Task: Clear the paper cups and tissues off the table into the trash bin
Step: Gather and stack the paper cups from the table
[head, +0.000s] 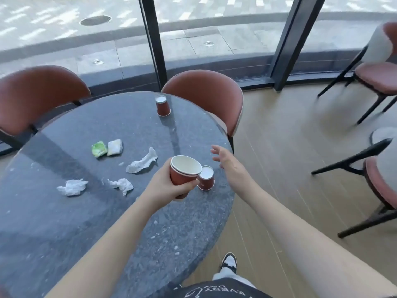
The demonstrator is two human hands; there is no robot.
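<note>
You are mid-collection. Your left hand (pixel 169 186) has its grip closed around nested paper cups (pixel 184 172). Your right hand (pixel 227 160) hovers open at 3 o'clock of an upturned cup (pixel 206 178), likely next. That cup sits near the worktop (pixel 64 222) edge; another cup (pixel 162 106) and tissues (pixel 141 163) remain. No bin visible.

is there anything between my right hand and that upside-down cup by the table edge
Nothing visible. The right hand hovers open just right of the upside-down cup, with bare table between them. The stacked cups in the left hand sit against its other side, away from the right hand's path.
</note>
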